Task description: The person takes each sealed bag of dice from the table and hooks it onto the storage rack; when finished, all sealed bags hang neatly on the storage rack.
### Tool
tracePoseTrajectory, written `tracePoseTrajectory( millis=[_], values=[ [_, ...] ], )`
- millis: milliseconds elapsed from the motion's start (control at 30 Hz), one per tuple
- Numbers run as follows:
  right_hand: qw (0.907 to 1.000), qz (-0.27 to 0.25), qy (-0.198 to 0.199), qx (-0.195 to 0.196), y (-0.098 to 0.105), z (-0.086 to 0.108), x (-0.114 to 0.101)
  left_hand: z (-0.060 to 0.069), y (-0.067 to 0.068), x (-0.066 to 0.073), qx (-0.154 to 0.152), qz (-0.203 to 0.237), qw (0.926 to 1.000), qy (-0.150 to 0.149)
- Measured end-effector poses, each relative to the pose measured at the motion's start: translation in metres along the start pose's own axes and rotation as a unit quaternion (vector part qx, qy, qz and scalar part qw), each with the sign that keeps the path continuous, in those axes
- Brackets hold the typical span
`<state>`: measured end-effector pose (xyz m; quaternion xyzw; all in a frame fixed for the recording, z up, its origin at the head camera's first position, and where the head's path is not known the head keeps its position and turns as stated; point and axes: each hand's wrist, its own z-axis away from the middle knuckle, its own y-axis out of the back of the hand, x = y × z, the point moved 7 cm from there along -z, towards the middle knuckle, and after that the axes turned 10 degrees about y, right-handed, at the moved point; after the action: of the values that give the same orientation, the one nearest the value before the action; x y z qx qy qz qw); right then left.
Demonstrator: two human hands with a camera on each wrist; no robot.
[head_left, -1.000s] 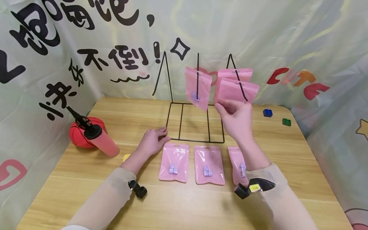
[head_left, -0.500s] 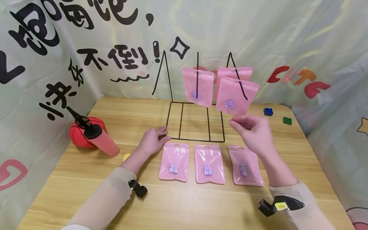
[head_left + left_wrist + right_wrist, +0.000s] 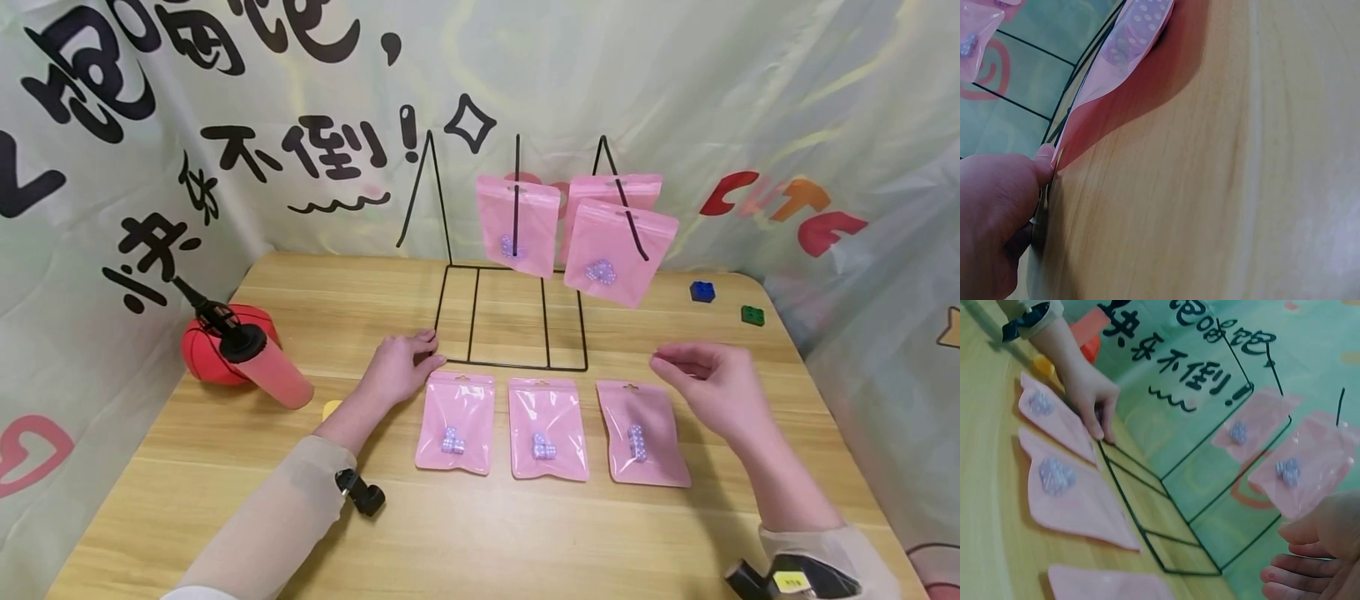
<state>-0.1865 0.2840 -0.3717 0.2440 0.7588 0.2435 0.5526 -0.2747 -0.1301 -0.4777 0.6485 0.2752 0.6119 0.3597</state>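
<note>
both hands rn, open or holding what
Left hand: holding the black rack by its near left base corner.
Right hand: open, holding nothing.

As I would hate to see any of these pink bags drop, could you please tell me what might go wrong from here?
The front pink zip bag on the right hook hangs tilted, so a knock might slide it off. The black wire rack has a bare left hook, so its uneven load could let it shift if the left grip released its base corner. The nearest table bag lies close to that grip and might get nudged.
</note>
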Motion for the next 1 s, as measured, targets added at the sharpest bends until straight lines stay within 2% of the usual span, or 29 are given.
tracePoseTrajectory(
  millis=[167, 300, 500, 667, 867, 1000],
  values=[
    [0.9993, 0.022, -0.023, -0.018, 0.005, 0.010, 0.016, 0.000, 0.000, 0.001, -0.001, 0.003, 1.0000, 0.000],
    [0.9969, 0.042, -0.047, -0.047, 0.006, 0.018, 0.032, 0.000, 0.000, 0.001, 0.002, 0.007, 1.0000, -0.002],
    [0.9895, 0.062, -0.090, -0.095, 0.005, 0.032, 0.060, -0.001, 0.000, 0.000, 0.001, 0.006, 1.0000, 0.001],
    [0.9839, 0.037, -0.125, -0.122, 0.001, 0.042, 0.076, -0.001, 0.000, 0.000, -0.001, 0.007, 1.0000, 0.001],
    [0.9700, -0.029, -0.195, -0.142, -0.011, 0.048, 0.093, 0.000, 0.000, 0.001, -0.001, 0.011, 0.9999, -0.001],
    [0.9668, -0.016, -0.213, -0.141, -0.017, 0.050, 0.097, 0.000, -0.001, 0.001, -0.001, 0.011, 0.9999, 0.001]
  ],
)
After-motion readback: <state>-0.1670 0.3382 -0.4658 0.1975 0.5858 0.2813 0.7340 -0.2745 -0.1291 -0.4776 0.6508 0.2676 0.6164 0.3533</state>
